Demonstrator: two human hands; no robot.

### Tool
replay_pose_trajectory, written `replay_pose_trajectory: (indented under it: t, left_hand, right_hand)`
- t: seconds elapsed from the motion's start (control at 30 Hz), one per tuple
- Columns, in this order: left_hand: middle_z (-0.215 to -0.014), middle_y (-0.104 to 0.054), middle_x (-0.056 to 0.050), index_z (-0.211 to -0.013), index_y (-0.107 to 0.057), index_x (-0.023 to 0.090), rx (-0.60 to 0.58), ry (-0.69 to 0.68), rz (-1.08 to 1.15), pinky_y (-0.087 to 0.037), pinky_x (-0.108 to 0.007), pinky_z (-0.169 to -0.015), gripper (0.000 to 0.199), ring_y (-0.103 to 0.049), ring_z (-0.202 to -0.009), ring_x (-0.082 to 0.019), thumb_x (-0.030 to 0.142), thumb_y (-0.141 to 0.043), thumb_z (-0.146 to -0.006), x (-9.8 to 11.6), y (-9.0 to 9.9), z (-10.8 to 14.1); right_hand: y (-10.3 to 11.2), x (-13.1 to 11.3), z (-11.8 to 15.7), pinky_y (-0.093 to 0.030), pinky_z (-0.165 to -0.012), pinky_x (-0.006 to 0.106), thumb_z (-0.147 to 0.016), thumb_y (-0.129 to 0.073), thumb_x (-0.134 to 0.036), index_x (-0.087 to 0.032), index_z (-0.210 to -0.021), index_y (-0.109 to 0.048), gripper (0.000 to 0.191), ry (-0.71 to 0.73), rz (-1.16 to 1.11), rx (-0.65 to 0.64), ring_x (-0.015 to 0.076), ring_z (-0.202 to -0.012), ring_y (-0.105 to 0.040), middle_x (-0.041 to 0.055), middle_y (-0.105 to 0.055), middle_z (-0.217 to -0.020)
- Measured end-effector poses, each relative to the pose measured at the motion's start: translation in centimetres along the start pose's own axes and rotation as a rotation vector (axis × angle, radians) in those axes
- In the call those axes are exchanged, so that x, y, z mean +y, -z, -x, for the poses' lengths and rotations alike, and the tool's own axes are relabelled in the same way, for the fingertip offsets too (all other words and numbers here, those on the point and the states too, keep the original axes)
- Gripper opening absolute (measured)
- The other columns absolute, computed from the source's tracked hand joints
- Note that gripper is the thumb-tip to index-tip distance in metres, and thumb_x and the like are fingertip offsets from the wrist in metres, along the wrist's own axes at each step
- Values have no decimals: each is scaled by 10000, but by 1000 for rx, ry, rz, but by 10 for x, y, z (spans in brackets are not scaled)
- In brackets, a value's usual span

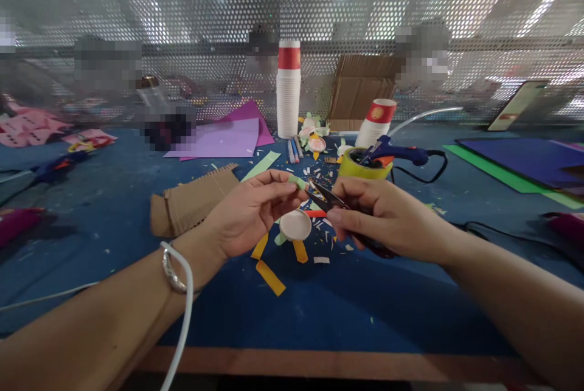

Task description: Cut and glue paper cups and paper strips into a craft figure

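Between its thumb and fingers my left hand pinches a small light green paper piece. My right hand is closed around dark scissors, whose blades are parted and point at the green piece. Just below the hands lies a round white cup base with yellow-orange paper strips and a green scrap around it. An orange-red item shows partly behind the scissors.
Behind the hands stand a tall cup stack, markers and paper flowers. A blue glue gun rests on a yellow tape roll. Cardboard and purple sheets lie left; coloured sheets lie right.
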State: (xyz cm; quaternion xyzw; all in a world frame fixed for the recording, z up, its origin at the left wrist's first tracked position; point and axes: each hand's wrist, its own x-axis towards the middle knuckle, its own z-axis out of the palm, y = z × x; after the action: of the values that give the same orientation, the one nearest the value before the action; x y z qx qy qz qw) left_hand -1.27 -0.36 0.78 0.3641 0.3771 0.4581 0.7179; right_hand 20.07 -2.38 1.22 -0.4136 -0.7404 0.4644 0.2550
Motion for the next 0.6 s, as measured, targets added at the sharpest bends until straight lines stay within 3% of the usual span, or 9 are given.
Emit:
replay_pose_trajectory:
  t: [0.1, 0.33, 0.47, 0.6]
  left_hand:
    - [-766, -735, -49, -757, -614, 120, 21, 8, -16, -556, -128, -545, 196, -705, -644, -92, -10, -554, -891, 0, 0, 1]
    - [-744, -744, -50, -715, -603, 114, 52, -39, 80, -590, -134, -682, 251, -724, -650, -82, -40, -521, -896, 0, -5, 1]
    - [-731, -743, -36, -707, -600, 119, 44, -79, 73, -590, -135, -700, 252, -724, -649, -77, -36, -529, -893, 1, -5, 3]
    - [-801, -764, -44, -741, -615, 129, -24, -83, 45, -601, -165, -713, 223, -733, -695, -93, 4, -538, -909, 2, -3, 4]
  right_hand:
    - [-6, 1, -2, -383, -433, 183, -944, -595, -452, -211, -786, -481, 310, 30, 62, 38, 71, -494, -506, -49, -561, -629]
    - [-15, 5, -6, -416, -489, 189, -961, -551, -524, -215, -871, -460, 335, 40, -61, 67, 75, -547, -508, -61, -516, -661]
    - [-18, 6, -5, -329, -410, 171, -998, -461, -554, -211, -891, -468, 360, 39, -157, 45, 41, -443, -434, -77, -497, -630]
    - [-19, 4, -4, -243, -394, 158, -984, -505, -547, -196, -857, -486, 374, 28, -204, 87, 27, -438, -352, -83, -453, -586]
